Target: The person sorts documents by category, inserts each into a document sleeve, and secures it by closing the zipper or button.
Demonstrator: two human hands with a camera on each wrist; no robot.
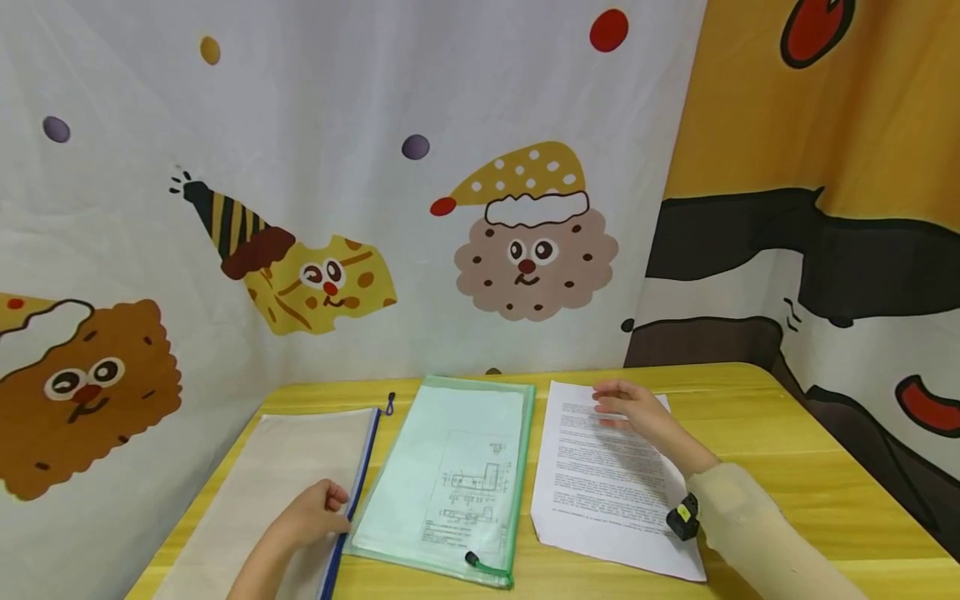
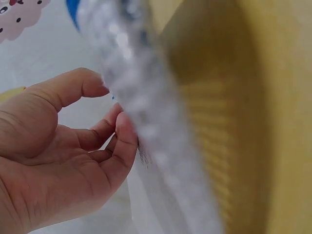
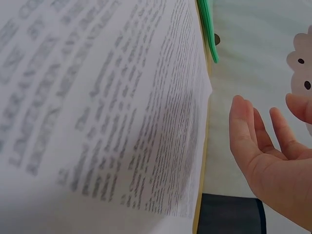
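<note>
When viewed from the head camera, locate the left hand (image 1: 309, 512) between 7 and 8 o'clock, over the blue zip edge of the grey pouch (image 1: 262, 475), with fingers loosely curled. Find the green pouch (image 1: 431, 454) at 6 o'clock and the printed sheets (image 1: 592, 508) at 5, side by side on the tabletop (image 1: 817, 467), probably for separate access. Note the right hand (image 1: 637, 412) at 4 o'clock, spread and holding nothing, masking some text.

In the left wrist view, observe a gap between thumb and fingertips; perhaps placed to steady the pouch edge. Cannot confirm contact: blurred pale strip (image 2: 156, 126) crossing from 11 to 5 o'clock.

In the right wrist view, observe fingers apart from the sheets.
</note>
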